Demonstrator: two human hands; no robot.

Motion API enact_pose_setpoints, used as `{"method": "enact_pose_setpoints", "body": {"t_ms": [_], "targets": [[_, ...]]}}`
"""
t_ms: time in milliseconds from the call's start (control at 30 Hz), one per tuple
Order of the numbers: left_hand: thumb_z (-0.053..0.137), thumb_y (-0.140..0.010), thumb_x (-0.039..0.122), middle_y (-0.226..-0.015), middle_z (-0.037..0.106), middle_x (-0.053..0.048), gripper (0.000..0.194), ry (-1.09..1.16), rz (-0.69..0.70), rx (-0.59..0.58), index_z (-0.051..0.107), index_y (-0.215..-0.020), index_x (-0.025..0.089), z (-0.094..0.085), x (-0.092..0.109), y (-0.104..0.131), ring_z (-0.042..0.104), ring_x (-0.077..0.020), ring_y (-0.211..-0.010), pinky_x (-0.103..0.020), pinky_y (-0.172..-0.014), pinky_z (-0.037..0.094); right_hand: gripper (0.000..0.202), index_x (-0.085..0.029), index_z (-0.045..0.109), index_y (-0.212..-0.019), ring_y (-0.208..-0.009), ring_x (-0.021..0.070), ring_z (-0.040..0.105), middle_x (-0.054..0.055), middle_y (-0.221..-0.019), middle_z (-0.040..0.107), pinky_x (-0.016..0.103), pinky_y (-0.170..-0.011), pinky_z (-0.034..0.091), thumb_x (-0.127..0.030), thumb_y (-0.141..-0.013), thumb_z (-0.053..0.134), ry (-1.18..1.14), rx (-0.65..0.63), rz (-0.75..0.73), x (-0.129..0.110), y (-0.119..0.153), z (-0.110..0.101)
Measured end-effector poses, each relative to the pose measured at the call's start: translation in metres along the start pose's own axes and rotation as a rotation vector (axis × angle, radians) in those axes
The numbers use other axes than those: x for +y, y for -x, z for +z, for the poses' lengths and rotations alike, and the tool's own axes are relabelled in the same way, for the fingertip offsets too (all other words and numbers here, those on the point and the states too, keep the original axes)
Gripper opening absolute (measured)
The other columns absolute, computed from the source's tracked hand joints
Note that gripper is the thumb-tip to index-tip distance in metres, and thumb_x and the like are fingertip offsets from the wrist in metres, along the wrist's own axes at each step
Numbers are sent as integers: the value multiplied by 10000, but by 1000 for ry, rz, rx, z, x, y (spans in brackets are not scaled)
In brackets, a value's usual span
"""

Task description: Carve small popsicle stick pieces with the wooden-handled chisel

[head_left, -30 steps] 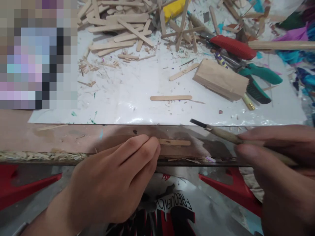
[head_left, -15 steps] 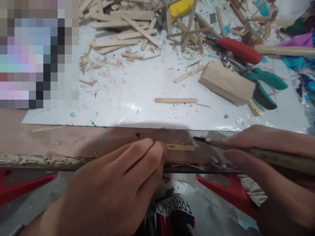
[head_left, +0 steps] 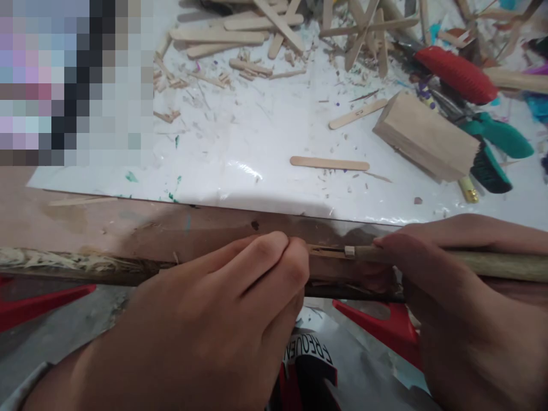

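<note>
My left hand [head_left: 231,308] presses its closed fingers on the left part of a small wooden craft stick [head_left: 327,252] at the table's front edge. A small slot shows in the stick. From the right, my right hand [head_left: 462,297] grips the wooden handle of a carving tool [head_left: 372,254]. The tool's dark, thin blade lies over the stick, pointing left toward my left fingertips. Just behind, on the white sheet [head_left: 240,131], rests a plain craft stick [head_left: 329,164]. Farther back, a slotted stick [head_left: 357,114] leans toward a wooden block [head_left: 428,137].
Loose craft sticks [head_left: 218,36] and shavings lie at the back. At the right are a red-handled tool [head_left: 458,74] and green-handled pliers [head_left: 500,134]. Shavings [head_left: 77,264] line the table's front edge, with red legs [head_left: 381,325] below.
My right hand has moved left and brought the blade from beside the stick onto it. The view has shifted, so the sheet's items appear higher and farther right.
</note>
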State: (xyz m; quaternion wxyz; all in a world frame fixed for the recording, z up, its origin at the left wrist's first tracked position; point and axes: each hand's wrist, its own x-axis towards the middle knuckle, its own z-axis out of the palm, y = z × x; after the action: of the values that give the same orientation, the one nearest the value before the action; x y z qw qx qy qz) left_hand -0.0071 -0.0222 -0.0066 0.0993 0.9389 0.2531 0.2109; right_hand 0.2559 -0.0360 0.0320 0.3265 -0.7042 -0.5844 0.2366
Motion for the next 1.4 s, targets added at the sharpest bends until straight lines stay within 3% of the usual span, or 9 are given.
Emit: {"method": "enact_pose_setpoints", "body": {"t_ms": [100,400,600,867,1167,1400], "targets": [[436,-1176,83,-1446,738,-182,376,-19,11,6,710,-1415,-12,1,-1,0,636,-319,-1248,-435,-1146,568,272,-351,851,-752,-501,134,649,-26,-632,746,224,-408,496,-557,-878,977,-1,36,98,-3,2,3],[512,-1165,88,-1415,755,-178,332,-53,20,30,718,-1401,-20,1,-1,0,650,-318,-1215,-431,-1097,581,252,-349,852,-758,-531,172,681,-10,-655,758,285,-435,518,-535,-892,958,-22,68,125,-5,4,12],[484,-1167,92,-1402,761,-180,350,-53,20,25,732,-1388,-17,1,0,0,655,-316,-1219,-429,-1097,599,241,-358,857,-746,-526,133,664,-24,-640,760,227,-427,486,-519,-889,967,-33,23,104,-5,2,6],[505,-1167,92,-1415,763,-162,340,-59,15,27,732,-1402,-1,3,0,-1,655,-300,-1243,-408,-1135,593,255,-344,848,-751,-508,177,641,0,-635,743,299,-416,499,-517,-904,957,-41,50,88,-6,5,7],[551,-1155,88,-1410,769,-164,307,-66,15,35,747,-1374,0,2,0,1,664,-304,-1232,-409,-1104,613,228,-368,854,-763,-532,151,659,-34,-658,756,279,-436,492,-515,-911,947,-18,42,82,-6,3,9],[521,-1170,76,-1378,784,-125,309,-32,-22,48,750,-1368,13,2,1,-3,663,-273,-1229,-377,-1154,591,220,-427,875,-908,-693,190,732,-26,-831,831,318,-565,573,-640,-963,874,248,-30,-67,5,9,-9]]}}
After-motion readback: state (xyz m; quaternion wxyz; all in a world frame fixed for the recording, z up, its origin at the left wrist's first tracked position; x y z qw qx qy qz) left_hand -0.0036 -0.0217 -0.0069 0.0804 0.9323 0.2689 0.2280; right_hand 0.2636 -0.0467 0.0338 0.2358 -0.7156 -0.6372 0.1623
